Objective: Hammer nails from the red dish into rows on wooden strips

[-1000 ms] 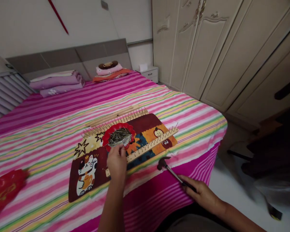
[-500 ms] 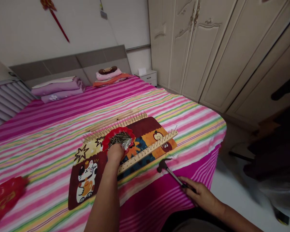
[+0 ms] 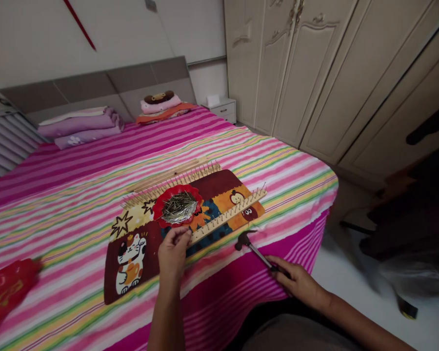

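The left hand [image 3: 173, 248] is at the near-left end of a narrow wooden strip [image 3: 229, 215], just below a red scalloped bowl [image 3: 158, 199]. Its thumb and fingers are drawn close together, but I cannot tell whether a nail is between them. The right hand [image 3: 292, 279] is closed around the dark handle of a claw hammer [image 3: 256, 252]; the hammer's head points away from the person, near the strip, and I cannot tell whether it touches the cloth.

The strip lies slantwise over a patterned mat [image 3: 215, 183], with a row of nails standing along it, some of them tilted. The bowl, which holds a heap of loose nails [image 3: 181, 207], sits on the mat between this strip and a group of nail-studded strips [image 3: 171, 187] at the far edge. On the mat's left part there is a drawing of a cat [image 3: 130, 265]. Everything rests on a striped bedspread [image 3: 289, 183], and a shiny red object [image 3: 9, 290] lies well apart, at the left.
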### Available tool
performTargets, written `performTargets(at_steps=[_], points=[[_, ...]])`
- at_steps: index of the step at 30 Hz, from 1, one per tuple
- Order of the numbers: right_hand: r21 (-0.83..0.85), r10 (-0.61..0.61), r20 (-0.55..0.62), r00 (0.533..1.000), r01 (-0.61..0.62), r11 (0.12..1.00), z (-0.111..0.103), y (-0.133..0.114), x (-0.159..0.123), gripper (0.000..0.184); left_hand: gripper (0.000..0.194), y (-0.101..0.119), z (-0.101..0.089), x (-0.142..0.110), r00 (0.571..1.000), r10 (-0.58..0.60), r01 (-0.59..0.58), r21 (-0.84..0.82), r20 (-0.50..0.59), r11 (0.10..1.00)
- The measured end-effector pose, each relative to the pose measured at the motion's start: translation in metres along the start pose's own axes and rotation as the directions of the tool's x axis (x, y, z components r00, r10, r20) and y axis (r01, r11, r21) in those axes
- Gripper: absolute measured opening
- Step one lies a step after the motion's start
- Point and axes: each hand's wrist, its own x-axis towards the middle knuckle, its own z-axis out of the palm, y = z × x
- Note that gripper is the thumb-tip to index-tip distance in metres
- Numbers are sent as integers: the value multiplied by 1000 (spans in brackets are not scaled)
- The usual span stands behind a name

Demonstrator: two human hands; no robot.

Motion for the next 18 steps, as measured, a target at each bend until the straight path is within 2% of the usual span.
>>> performTargets(at_steps=[4, 9, 18], points=[[-1, 11, 1, 1000, -11, 1000, 0, 2, 0, 45, 30, -18, 7, -6, 997, 7, -5, 22, -73, 1000], [10, -2, -25, 1000, 3, 1000, 1, 2, -1, 42, 27, -31, 11, -12, 989, 68, -42, 194, -128, 980], [6, -15, -19, 1000, 15, 1000, 1, 0, -1, 41, 29, -47, 19, -13, 978, 46, -21, 124, -203, 992]])
